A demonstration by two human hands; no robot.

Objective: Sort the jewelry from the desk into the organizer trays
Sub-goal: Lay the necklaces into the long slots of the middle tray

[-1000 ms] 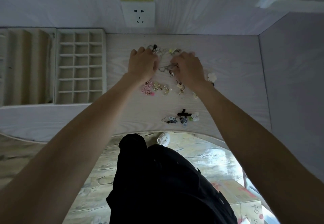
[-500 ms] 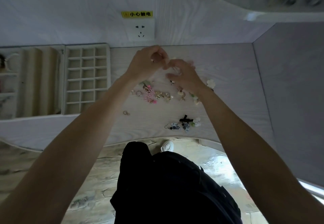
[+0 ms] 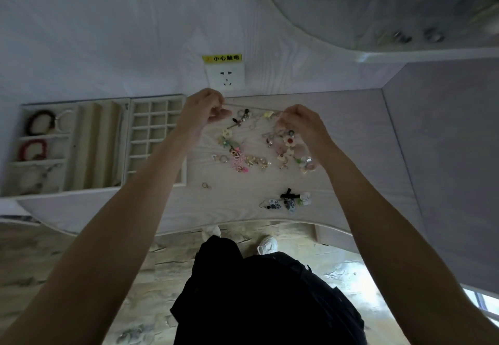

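Both my hands are up over the back of the tabletop (image 3: 351,134) with a thin chain (image 3: 253,109) stretched between them. My left hand (image 3: 203,107) has its fingers curled in, pinching one end, and my right hand (image 3: 302,123) is pinching the other end the same way. The chain runs pretty much straight across, above the pile.

The rest of the jewelry is scattered on the tabletop under and in front of my hands: a white flower piece with a red center (image 3: 290,140), a pink flower thing (image 3: 239,159), a small ring (image 3: 206,185) off by itself, and a little cluster with a black bow (image 3: 289,196) nearer the front edge.

The organizer trays sit to the left against the wall. The grid tray (image 3: 158,117) is right beside my left wrist, and the other tray (image 3: 94,142) has a dark red bracelet (image 3: 40,121) and a brighter red one (image 3: 33,150) in its left compartments.
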